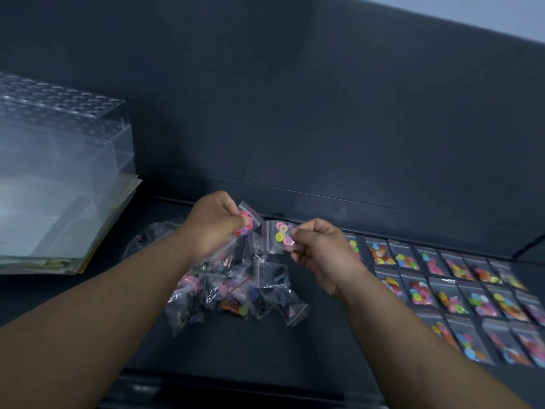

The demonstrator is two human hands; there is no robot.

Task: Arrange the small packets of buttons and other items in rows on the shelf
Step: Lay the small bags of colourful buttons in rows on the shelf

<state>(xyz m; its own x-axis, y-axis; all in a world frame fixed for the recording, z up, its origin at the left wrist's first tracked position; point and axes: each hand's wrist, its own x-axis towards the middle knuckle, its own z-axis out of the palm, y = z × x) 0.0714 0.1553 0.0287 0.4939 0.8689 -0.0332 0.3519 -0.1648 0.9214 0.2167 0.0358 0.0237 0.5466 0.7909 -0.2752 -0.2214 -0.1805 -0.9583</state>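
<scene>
My left hand (211, 225) pinches a small clear packet of pink and purple buttons (247, 222), lifted above the dark shelf (265, 349). My right hand (320, 249) pinches a second clear packet with pink, yellow and cream buttons (280, 236) just to the right of it. Below both hands lies a loose heap of several mixed packets (233, 293). On the right, several packets of coloured buttons (454, 293) lie flat in three neat rows.
A clear acrylic organiser with round holes (59, 125) stands at the left on a stack of plastic sleeves and papers (67, 225). The shelf's dark back wall (295, 113) rises behind the hands. A dark plastic bag (150, 236) lies behind the heap.
</scene>
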